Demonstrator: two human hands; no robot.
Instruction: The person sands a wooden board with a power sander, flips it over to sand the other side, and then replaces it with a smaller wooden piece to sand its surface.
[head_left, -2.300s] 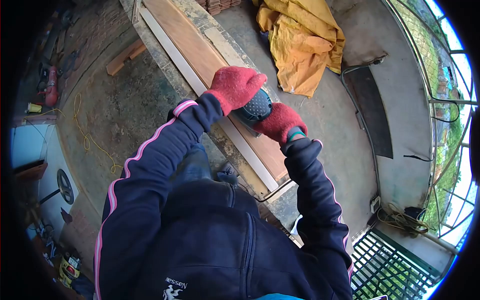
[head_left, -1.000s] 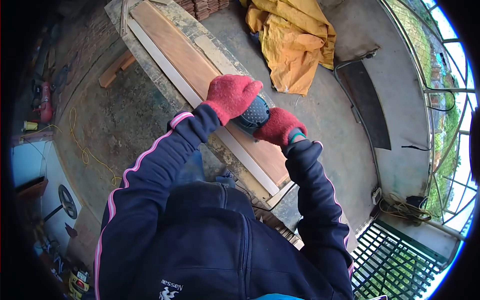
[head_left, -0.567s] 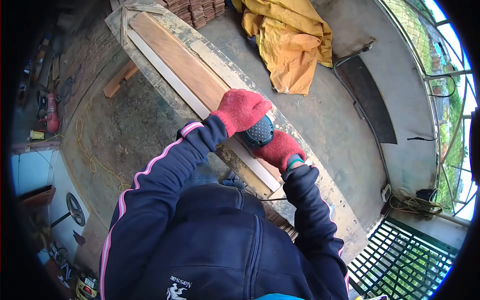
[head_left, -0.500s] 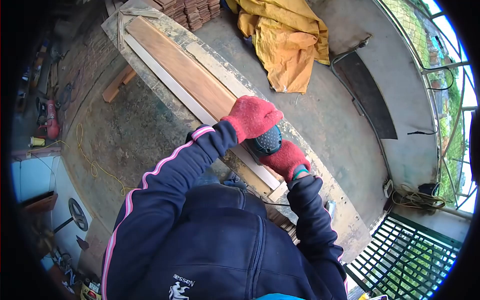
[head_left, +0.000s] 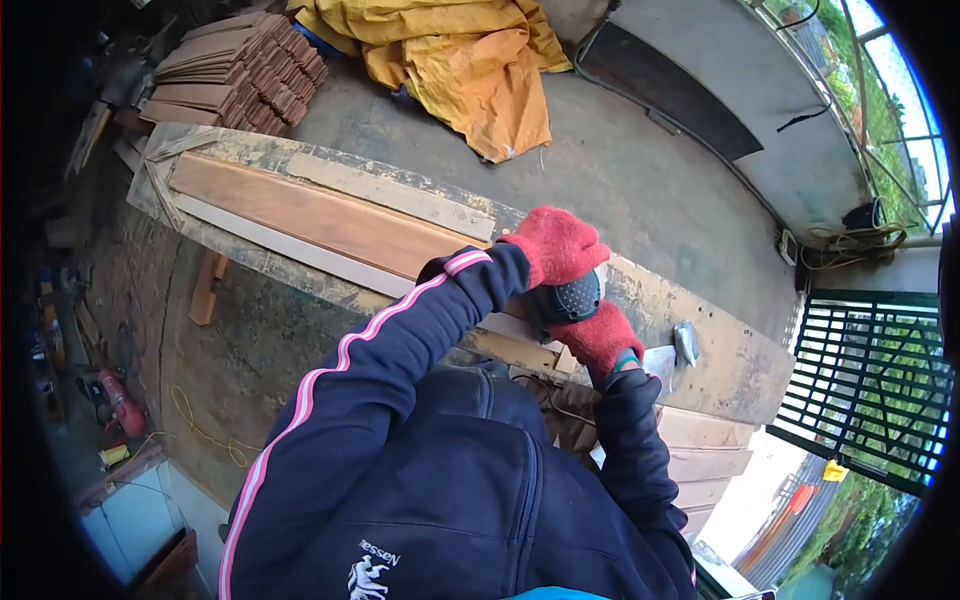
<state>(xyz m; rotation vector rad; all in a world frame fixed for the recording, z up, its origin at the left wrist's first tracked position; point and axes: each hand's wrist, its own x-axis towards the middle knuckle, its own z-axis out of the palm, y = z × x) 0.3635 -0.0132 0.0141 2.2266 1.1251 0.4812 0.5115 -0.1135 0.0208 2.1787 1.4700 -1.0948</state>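
Observation:
Both my hands wear fuzzy red gloves and grip a dark teal power sander [head_left: 577,299] with a dotted, rounded end. My left hand [head_left: 557,246] is closed over its far side. My right hand [head_left: 602,338] wraps round its near side. Beneath the sander, at its right end, lies a long reddish-brown wooden board [head_left: 330,212] on the worn workbench [head_left: 715,335]. A pale strip [head_left: 300,247] runs along the board's near edge. The sander's underside is hidden by my gloves and sleeves.
Another pale strip [head_left: 390,193] lies along the board's far side. A clear bag with a grey item [head_left: 685,343] rests right of my hands. Stacked brown boards [head_left: 235,75] and a yellow tarp [head_left: 470,75] are beyond the bench. A yellow cord [head_left: 205,432] crosses the floor.
The view has swung, so the bench lies flatter across it and more of its right end shows. Both hands still grip the sander, near the board's right end.

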